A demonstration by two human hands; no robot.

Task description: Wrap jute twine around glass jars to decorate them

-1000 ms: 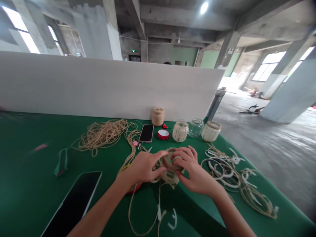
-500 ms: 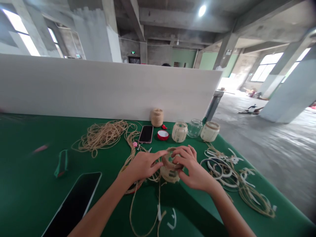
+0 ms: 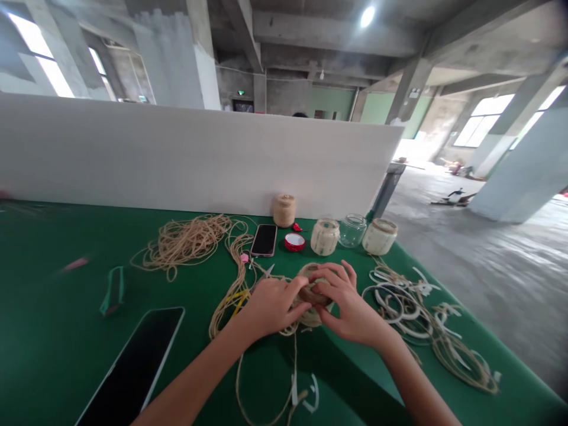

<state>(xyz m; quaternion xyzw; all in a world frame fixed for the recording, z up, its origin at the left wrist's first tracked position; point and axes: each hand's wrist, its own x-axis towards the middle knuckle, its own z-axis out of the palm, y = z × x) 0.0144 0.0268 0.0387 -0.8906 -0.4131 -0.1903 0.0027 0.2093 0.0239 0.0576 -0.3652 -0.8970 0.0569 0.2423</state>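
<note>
Both my hands close around a twine-wrapped jar (image 3: 313, 299) held just above the green tabletop. Its mouth tilts up and its lower part shows below my fingers. My left hand (image 3: 270, 307) grips its near left side, and my right hand (image 3: 344, 305) grips its right side. To the left of my left hand lie scissors (image 3: 265, 275) with yellow handles (image 3: 237, 302), partly tangled in a loose jute twine strand (image 3: 231, 284). Loose twine also trails below my hands.
A coil of jute twine (image 3: 186, 241), a phone (image 3: 264, 239), a red lid (image 3: 295, 242), a twine ball (image 3: 284, 210), two wrapped jars (image 3: 325, 236), a glass jar (image 3: 352, 231), white strips (image 3: 421, 307) and a tablet (image 3: 133, 367) lie on the green cloth (image 3: 53, 248). A white partition (image 3: 199, 160) stands behind.
My left hand has shifted slightly right along the jar, and the jar has turned a little between my hands. The objects on the table have stayed in place.
</note>
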